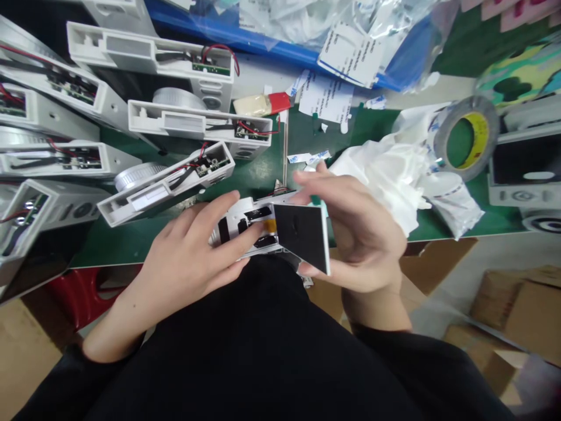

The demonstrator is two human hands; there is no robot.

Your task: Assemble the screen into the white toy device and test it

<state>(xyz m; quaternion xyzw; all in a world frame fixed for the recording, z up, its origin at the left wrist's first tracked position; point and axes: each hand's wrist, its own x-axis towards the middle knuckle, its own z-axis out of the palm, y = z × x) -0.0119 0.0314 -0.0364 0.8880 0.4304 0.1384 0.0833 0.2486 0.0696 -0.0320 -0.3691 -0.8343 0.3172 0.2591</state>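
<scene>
A white plastic device housing with black strips and a yellow-orange piece inside lies at the table's front edge, close to my body. My left hand is wrapped over its left part, one finger reaching inside beside the yellow-orange piece. At the housing's right end a flat black panel with a white edge stands tilted up. My right hand grips this panel between the fingers at the far side and the thumb at the near side. Whether the panel is joined to the housing is hidden.
Several similar white housings with exposed wires stand at the left. Behind are a red-and-cream brush-like item, printed backing sheets and a blue tray with plastic bags. A tape roll and white wrapping lie at the right.
</scene>
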